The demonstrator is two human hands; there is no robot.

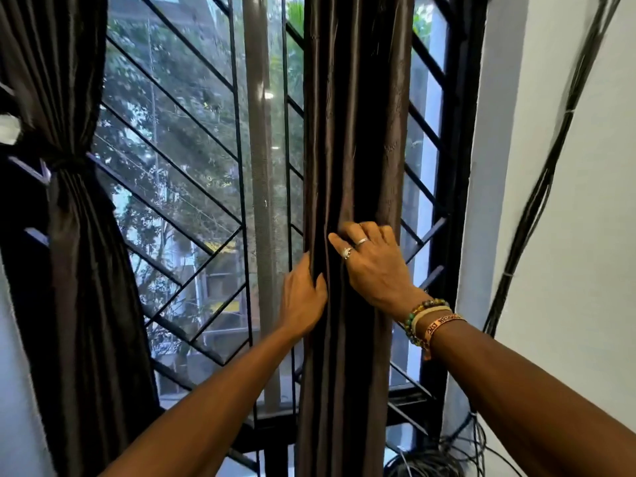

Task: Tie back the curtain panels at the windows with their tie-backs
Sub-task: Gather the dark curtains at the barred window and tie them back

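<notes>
A dark brown satin curtain panel (358,132) hangs gathered in a narrow column at the window's right side. My left hand (301,297) grips its left edge, fingers curled into the folds. Just above and to the right, my right hand (373,263), with rings and bead bracelets, lies over the front of the same panel with its fingertips hooked into a fold. At the far left a second brown panel (79,235) is cinched at mid height by a dark tie-back (65,162). No tie-back shows on the right panel.
Behind the curtains is a window with a black diagonal metal grille (179,160) and a grey centre post (261,201). A white wall (568,235) on the right carries a bundle of black cables (540,187) that ends in a tangle (444,456) near the sill.
</notes>
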